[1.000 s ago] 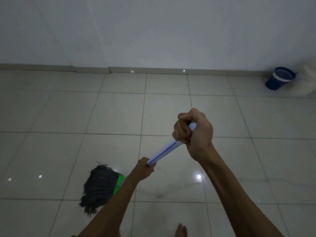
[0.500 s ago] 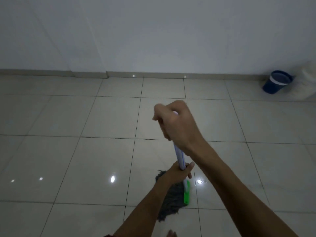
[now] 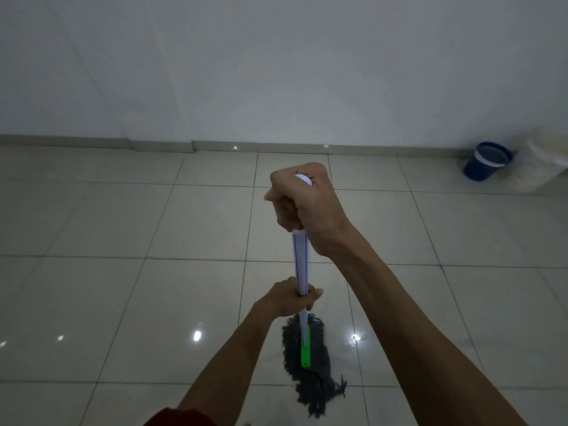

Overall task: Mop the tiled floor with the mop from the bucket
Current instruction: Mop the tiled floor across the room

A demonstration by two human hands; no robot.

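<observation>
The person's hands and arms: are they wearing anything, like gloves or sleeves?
The left hand and right hand are bare: no gloves, rings or watch. Both forearms are uncovered. By the left arm, dark red fabric shows at the bottom edge, perhaps a sleeve.

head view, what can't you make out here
- Blue bucket: far off and small; whether it holds water cannot be told.
- Pale object beside it: blurred and cut by the right edge; unidentifiable.
- Mop handle: its top end is wrapped by the right hand, a lower stretch by the left hand.
- Mop head: dim light hides how wet it is.
</observation>
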